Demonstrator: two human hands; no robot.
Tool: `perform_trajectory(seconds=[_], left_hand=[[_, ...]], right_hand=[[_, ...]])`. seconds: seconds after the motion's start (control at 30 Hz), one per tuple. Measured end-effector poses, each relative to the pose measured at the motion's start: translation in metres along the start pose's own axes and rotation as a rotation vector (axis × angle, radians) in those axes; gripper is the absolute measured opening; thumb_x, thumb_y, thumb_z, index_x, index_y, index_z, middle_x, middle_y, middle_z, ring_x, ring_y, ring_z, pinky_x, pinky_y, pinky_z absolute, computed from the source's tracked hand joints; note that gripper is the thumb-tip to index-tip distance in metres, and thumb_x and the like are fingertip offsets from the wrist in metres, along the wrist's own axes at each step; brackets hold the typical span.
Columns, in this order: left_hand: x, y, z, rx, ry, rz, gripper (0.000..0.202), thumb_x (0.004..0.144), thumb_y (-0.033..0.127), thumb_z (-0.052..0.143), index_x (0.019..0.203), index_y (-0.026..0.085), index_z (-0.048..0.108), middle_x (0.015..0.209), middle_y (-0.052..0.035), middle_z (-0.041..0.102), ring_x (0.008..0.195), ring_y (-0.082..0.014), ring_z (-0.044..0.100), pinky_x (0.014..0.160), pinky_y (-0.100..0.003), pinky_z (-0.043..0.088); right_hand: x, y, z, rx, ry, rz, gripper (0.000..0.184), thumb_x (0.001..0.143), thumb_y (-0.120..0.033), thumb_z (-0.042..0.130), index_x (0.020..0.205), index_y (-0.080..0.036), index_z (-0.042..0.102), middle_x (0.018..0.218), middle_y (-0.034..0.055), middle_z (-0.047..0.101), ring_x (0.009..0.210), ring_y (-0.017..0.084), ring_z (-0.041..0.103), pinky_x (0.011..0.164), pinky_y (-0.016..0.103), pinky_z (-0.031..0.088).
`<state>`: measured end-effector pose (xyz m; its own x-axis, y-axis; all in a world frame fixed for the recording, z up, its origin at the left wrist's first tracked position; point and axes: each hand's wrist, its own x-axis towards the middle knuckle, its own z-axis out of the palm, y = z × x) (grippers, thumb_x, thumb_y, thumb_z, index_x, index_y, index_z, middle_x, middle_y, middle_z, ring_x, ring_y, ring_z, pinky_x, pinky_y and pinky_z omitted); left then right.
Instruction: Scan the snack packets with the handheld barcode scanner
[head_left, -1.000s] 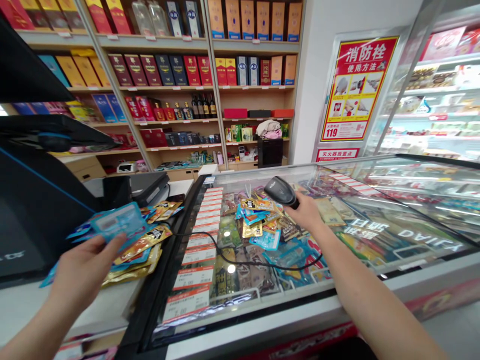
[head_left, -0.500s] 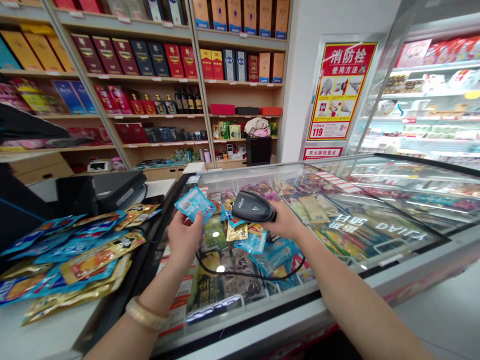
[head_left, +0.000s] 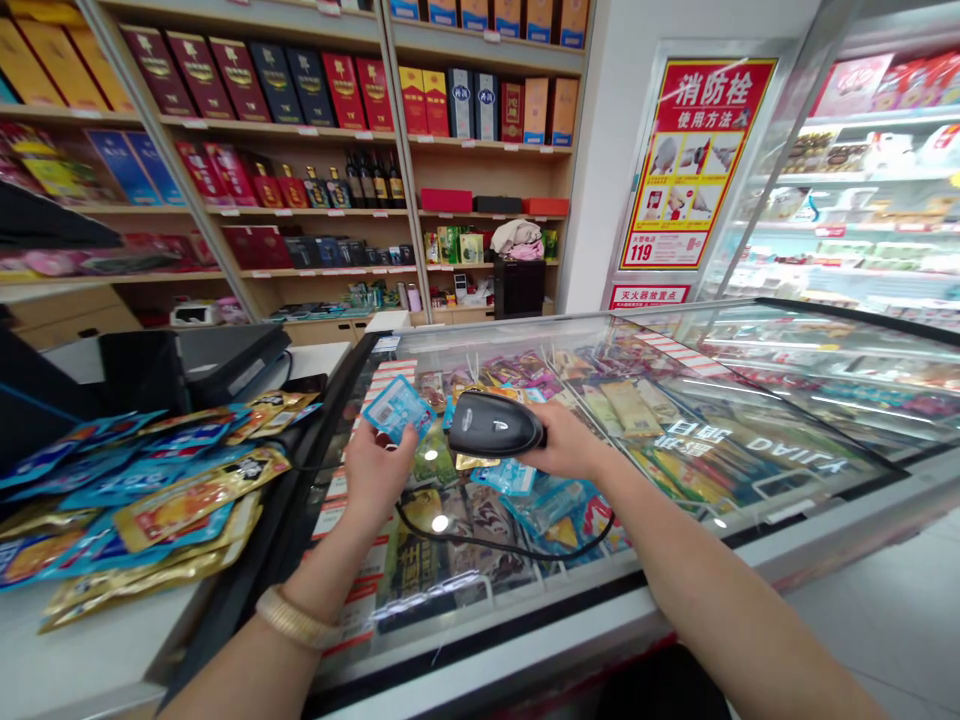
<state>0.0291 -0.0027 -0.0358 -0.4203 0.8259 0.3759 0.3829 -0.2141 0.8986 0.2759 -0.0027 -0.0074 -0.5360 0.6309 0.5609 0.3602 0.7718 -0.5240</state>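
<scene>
My left fingers pinch a blue packet; right fingers curl round the black scanner, just beside it, over the freezer

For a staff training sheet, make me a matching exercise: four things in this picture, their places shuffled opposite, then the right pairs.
Things
1. Scanner
2. Bracelet
3. Poster
4. Raised packet

Places
A. On the white wall
B. In the left hand
C. In the right hand
D. Around the left forearm

Right pairs: 1-C, 2-D, 3-A, 4-B
</scene>
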Motion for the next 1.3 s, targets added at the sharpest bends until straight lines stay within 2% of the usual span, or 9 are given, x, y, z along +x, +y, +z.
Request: perform_trajectory(seconds=[0.13, 0.63, 0.8, 0.93, 1.03, 1.17, 1.3], left_hand=[[0.001, -0.003, 0.000, 0.037, 0.001, -0.004, 0.030, 0.064, 0.036, 0.064, 0.087, 0.018, 0.060, 0.081, -0.0058, 0.070, 0.065, -0.0187, 0.064, 0.067, -0.031, 0.051], [0.001, -0.001, 0.001, -0.014, -0.004, -0.018, 0.031, 0.063, 0.035, 0.064, 0.089, 0.018, 0.061, 0.085, -0.0072, 0.072, 0.068, -0.0195, 0.066, 0.067, -0.030, 0.052], [0.001, -0.004, 0.001, -0.073, -0.030, -0.053, 0.033, 0.063, 0.037, 0.066, 0.089, 0.016, 0.065, 0.082, -0.0068, 0.072, 0.066, -0.0190, 0.066, 0.063, -0.029, 0.052], [0.002, -0.003, 0.001, -0.199, -0.129, -0.114, 0.035, 0.061, 0.038, 0.069, 0.087, 0.015, 0.067, 0.080, -0.0070, 0.072, 0.063, -0.0180, 0.064, 0.053, -0.026, 0.048], [0.002, -0.004, 0.002, -0.265, -0.201, -0.191, 0.040, 0.058, 0.036, 0.071, 0.092, 0.015, 0.067, 0.075, -0.0053, 0.072, 0.059, -0.0170, 0.063, 0.050, -0.025, 0.047], [0.000, -0.009, 0.003, -0.196, -0.295, -0.252, 0.035, 0.058, 0.034, 0.071, 0.088, 0.018, 0.067, 0.068, -0.0029, 0.070, 0.060, -0.0186, 0.064, 0.056, -0.028, 0.050], [0.002, -0.015, 0.003, -0.086, -0.338, -0.151, 0.028, 0.059, 0.030, 0.068, 0.085, 0.019, 0.065, 0.080, -0.0057, 0.073, 0.079, -0.0234, 0.068, 0.074, -0.033, 0.053]], right_hand=[[0.000, 0.001, 0.001, -0.021, -0.015, -0.001, 0.021, 0.067, -0.018, 0.063, 0.087, -0.017, 0.066, 0.079, 0.0019, 0.069, 0.073, 0.017, 0.063, 0.069, 0.024, 0.046], [-0.001, 0.004, 0.001, -0.015, -0.005, 0.021, 0.024, 0.067, -0.018, 0.064, 0.091, -0.017, 0.068, 0.086, 0.0017, 0.072, 0.076, 0.017, 0.065, 0.072, 0.024, 0.048], [-0.002, 0.014, -0.011, -0.123, 0.175, 0.107, 0.024, 0.071, -0.026, 0.063, 0.092, -0.016, 0.068, 0.084, 0.0043, 0.072, 0.076, 0.020, 0.065, 0.071, 0.027, 0.048], [-0.005, 0.025, -0.025, -0.322, 0.386, 0.273, 0.023, 0.072, -0.031, 0.061, 0.090, -0.019, 0.068, 0.079, 0.0052, 0.071, 0.074, 0.021, 0.064, 0.069, 0.028, 0.047], [-0.008, 0.034, -0.033, -0.430, 0.477, 0.392, 0.023, 0.074, -0.036, 0.059, 0.087, -0.019, 0.067, 0.077, 0.0065, 0.070, 0.072, 0.022, 0.063, 0.067, 0.029, 0.046], [-0.011, 0.044, -0.036, -0.503, 0.534, 0.454, 0.029, 0.075, -0.043, 0.058, 0.089, -0.019, 0.068, 0.079, 0.0079, 0.070, 0.073, 0.024, 0.063, 0.066, 0.030, 0.045], [-0.012, 0.051, -0.034, -0.547, 0.517, 0.495, 0.032, 0.075, -0.042, 0.059, 0.094, -0.019, 0.069, 0.081, 0.0085, 0.071, 0.076, 0.025, 0.065, 0.066, 0.030, 0.045]])
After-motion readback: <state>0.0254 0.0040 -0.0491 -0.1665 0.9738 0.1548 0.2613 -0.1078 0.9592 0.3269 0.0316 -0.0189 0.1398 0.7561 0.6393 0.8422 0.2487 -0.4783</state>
